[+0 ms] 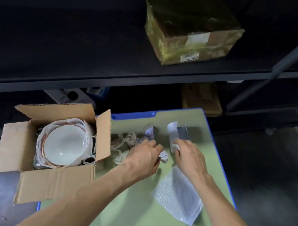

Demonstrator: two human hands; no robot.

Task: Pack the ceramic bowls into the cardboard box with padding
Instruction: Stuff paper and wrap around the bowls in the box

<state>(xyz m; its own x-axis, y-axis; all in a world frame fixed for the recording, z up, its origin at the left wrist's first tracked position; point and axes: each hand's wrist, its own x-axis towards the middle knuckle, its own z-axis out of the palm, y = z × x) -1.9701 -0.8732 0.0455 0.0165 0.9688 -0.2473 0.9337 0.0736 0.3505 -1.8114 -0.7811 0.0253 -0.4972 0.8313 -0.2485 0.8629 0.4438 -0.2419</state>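
Bowls [64, 145] stacked in cardboard box [42, 179] at left; L hand [144, 158] pinches crumpled paper [163, 156], R hand [190, 160] grips paper strip [172, 134].

Both bare forearms reached forward, side by side. The left hand [144, 158] lay palm down, fingers curled, seemingly pinching a scrap [163, 156]. The right hand [190, 160], just right of it, pinched a strip [172, 135].

cardboard box [52, 181]: open, flaps up, at the left edge of the green counter [127, 208]
bowls [66, 143]: stacked in the box, paper between them
left hand [144, 158]: pinches a crumpled paper scrap [163, 156]
right hand [190, 158]: pinches a white strip [172, 136]
bubble wrap [179, 198]: flat on the counter, beneath the right forearm
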